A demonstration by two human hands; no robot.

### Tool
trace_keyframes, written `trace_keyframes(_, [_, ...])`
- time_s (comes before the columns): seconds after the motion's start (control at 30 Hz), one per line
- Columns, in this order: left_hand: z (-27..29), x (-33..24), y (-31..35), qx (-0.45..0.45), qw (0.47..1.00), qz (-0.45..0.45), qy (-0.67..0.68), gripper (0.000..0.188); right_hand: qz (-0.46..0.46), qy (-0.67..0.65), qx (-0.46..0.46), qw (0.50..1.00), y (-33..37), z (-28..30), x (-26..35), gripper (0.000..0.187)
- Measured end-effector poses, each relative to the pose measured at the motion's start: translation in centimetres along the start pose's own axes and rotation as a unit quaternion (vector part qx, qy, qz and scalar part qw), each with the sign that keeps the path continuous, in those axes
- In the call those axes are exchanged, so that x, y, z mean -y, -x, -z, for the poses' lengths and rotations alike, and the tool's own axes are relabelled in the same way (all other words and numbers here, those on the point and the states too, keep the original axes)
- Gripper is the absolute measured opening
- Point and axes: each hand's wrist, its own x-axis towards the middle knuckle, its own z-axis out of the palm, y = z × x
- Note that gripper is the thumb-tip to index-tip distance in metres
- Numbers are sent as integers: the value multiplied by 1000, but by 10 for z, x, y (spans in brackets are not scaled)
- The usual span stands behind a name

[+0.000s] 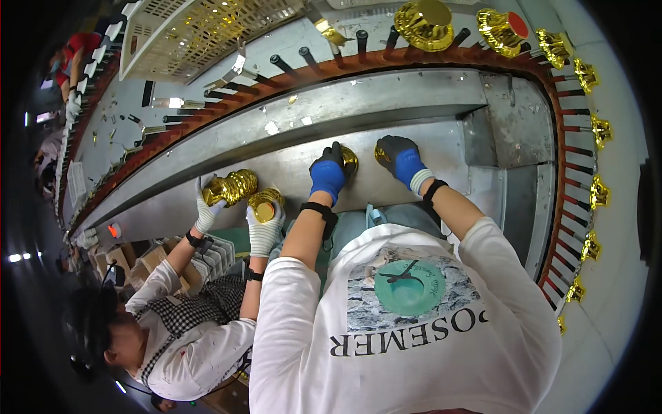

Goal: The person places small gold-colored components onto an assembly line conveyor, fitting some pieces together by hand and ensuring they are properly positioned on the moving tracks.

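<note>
A shiny gold ribbed cup-shaped piece (349, 159) sat pinched in the blue-and-black-gloved left hand (328, 174) on the grey metal bench (289, 162), a second gold piece (380, 153) just beside it. The right hand (402, 161), wrist bent, curled closed over that second piece. Cardboard boxes (131, 259) stood well left, beyond a co-worker's striped gloves (264, 231).

Gloved hands cover most of two gold pieces (350, 160); a white basket (200, 27) is cut off at the top edge

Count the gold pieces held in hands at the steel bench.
4 gold pieces: one in the left hand, one in the right hand, one in each of a co-worker's white-gloved hands. Gloves may hide more.
</note>
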Motion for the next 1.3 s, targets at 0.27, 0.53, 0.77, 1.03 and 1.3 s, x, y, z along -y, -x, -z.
trace_keyframes(0.27, [184,-86,29,-255,925,-271,76,65,61,31,-192,979,-6,188,4,59])
trace_keyframes(0.53, [308,-137,-63,-283,924,-250,60,73,85,0,-336,938,-132,319,-30,51])
trace_keyframes(0.77, [278,-86,38,-405,850,-323,96,50,124,-41,-324,937,-39,308,48,40])
trace_keyframes(1.03, [44,-2,46,-155,968,-116,160,55,23,-87,-21,996,19,96,24,46])
trace_keyframes(1.3, [33,-13,30,1,1000,-20,-20,80,-42,19,42,998,11,69,25,63])
